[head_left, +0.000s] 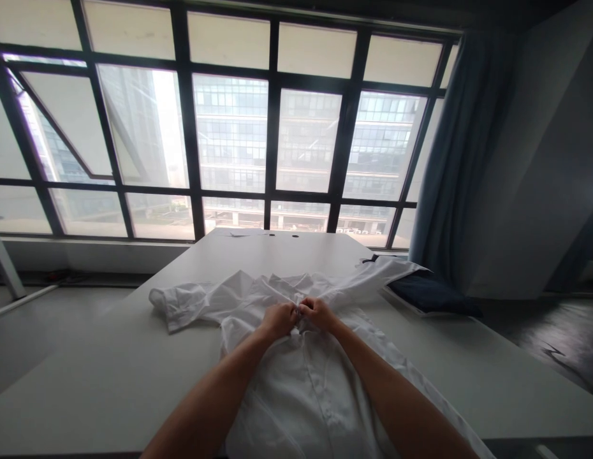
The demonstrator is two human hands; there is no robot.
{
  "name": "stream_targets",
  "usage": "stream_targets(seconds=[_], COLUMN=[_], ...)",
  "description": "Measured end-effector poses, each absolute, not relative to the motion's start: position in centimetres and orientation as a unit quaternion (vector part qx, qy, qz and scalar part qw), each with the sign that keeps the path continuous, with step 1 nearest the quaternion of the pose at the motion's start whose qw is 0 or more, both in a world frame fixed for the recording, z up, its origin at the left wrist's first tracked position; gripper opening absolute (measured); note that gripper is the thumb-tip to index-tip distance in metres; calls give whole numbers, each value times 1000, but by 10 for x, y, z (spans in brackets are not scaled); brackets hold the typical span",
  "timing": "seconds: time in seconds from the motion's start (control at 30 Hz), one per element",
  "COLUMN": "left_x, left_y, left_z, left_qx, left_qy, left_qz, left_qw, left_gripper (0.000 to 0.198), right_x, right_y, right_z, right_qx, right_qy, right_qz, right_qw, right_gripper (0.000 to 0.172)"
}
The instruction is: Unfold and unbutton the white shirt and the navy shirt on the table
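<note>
Together, both hands (279, 319) (318, 312) on a white shirt (308, 389)

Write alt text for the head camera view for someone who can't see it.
A person's left hand and right hand grip the front of a white shirt spread on a white table. A dark blue item lies at the right, by one sleeve; behind are large windows and a blue curtain.

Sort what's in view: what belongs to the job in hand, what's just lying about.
In the job:
white shirt, pinched by left hand and right hand
table under it

Apparently just lying about:
dark blue item at the table's right side
</note>
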State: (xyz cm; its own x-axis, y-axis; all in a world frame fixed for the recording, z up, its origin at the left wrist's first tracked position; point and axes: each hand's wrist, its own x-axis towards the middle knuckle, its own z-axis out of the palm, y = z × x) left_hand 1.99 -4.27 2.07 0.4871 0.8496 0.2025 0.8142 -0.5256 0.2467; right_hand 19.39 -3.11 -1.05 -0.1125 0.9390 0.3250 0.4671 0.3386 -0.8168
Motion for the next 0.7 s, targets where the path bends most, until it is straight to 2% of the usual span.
stream_targets(seconds=[0.3, 0.5, 0.7], left_x=[18, 19, 17], left_y=[-44, -44, -39], left_z=[20, 20, 14], left_qx=[862, 856, 857], left_qy=[476, 475, 464], left_qz=[156, 181, 197], left_qw=[77, 92, 103], left_gripper=[35, 28, 25], right_x=[194, 195, 196], right_y=[-34, -33, -32], right_z=[-6, -4, -5], right_qx=[-517, -516, -508], right_qy=[-697, -706, -711], right_qz=[269, 253, 257], right_qw=[417, 415, 412], right_gripper=[16, 11, 13])
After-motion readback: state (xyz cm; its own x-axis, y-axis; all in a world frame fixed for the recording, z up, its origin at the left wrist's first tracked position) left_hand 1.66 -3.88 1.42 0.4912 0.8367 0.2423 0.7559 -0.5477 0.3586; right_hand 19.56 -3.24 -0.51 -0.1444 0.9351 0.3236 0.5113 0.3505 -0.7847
